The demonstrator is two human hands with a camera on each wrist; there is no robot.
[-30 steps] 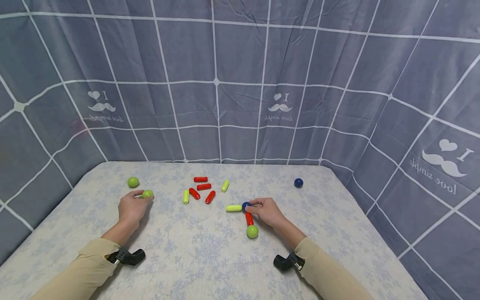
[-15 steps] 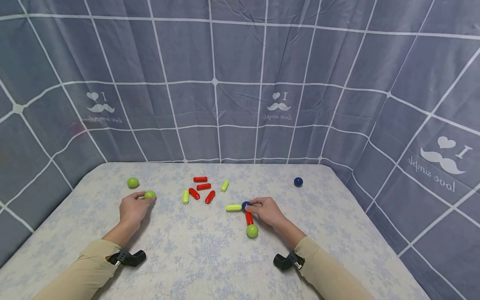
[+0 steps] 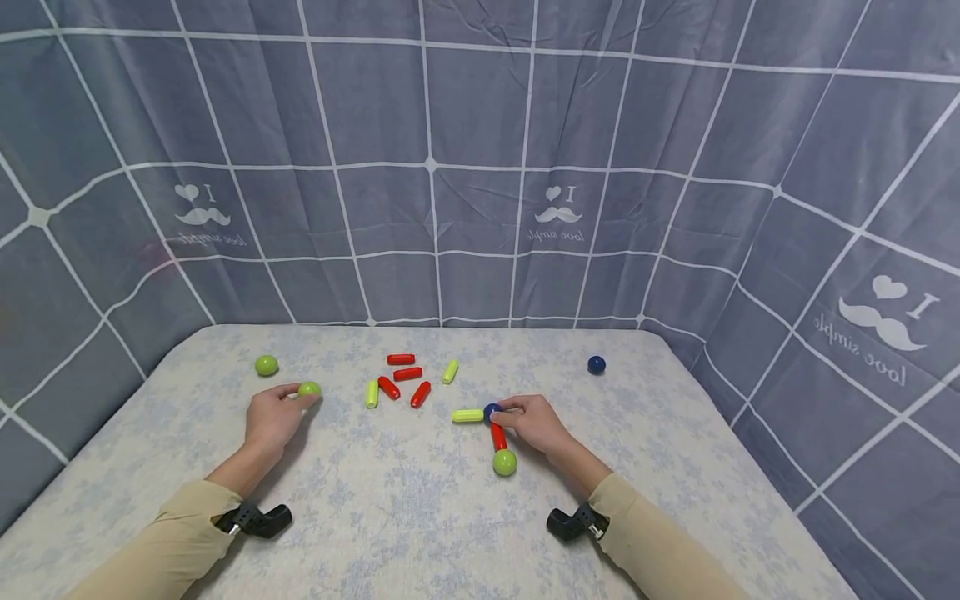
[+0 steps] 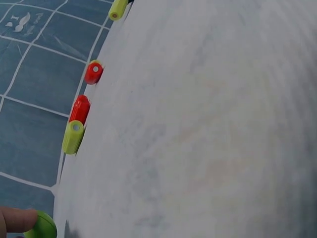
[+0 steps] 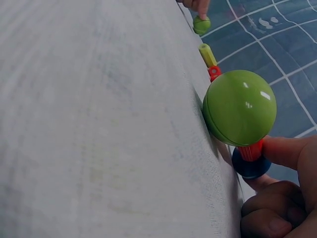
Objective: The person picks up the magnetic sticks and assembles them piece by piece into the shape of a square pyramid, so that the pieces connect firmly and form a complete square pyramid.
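On the left of the table, my left hand [image 3: 273, 418] pinches a green ball [image 3: 310, 390] between thumb and fingers. The left wrist view shows part of that ball [image 4: 41, 227] at its lower corner. My right hand [image 3: 534, 422] pinches a dark blue ball [image 3: 491, 413] right of the middle. From this blue ball a yellow-green rod [image 3: 468, 416] points left, and a red rod [image 3: 498, 437] runs toward me to a second green ball [image 3: 505, 462]. In the right wrist view this green ball [image 5: 239, 107] stands in front of the blue one.
Several loose red rods [image 3: 407, 373] lie mid-table, with a yellow-green rod [image 3: 372, 393] to their left and another yellow-green rod [image 3: 450, 372] to their right. A loose green ball [image 3: 266, 365] sits at the back left, a dark blue ball [image 3: 596, 365] at the back right. A curtain [image 3: 480, 208] borders the table.
My left hand has moved a little to the right with the green ball. The right hand and the joined pieces look unmoved.
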